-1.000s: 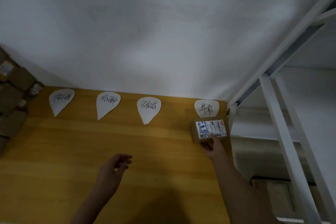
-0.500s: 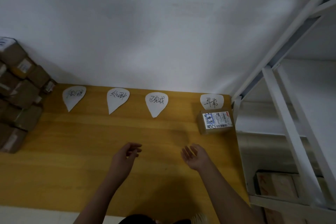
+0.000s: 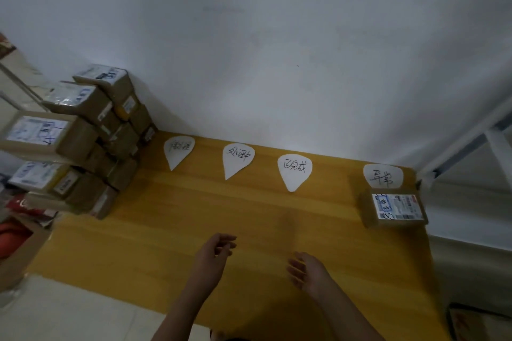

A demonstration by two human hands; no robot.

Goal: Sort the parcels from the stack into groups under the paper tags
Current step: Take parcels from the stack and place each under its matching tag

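A stack of brown parcels [image 3: 91,141] with white labels stands at the left end of the yellow table [image 3: 171,230], against the wall. Several white teardrop paper tags lie along the back: the leftmost tag [image 3: 178,150], a second tag [image 3: 237,159], a third tag [image 3: 294,171] and the rightmost tag [image 3: 383,176]. One labelled parcel [image 3: 393,207] sits just below the rightmost tag. My left hand [image 3: 214,253] hovers over the table's middle, fingers loosely curled, holding nothing. My right hand [image 3: 306,271] hangs beside it, palm up and relaxed, also holding nothing.
A white metal shelf frame [image 3: 471,144] rises at the right edge of the table. A cardboard box [image 3: 471,324] sits low at the right. Red items and a box [image 3: 19,232] lie on the floor at the left.
My right hand let go of the parcel under the rightmost tag and drew back to the table's middle. The view swung left, bringing the parcel stack into sight.
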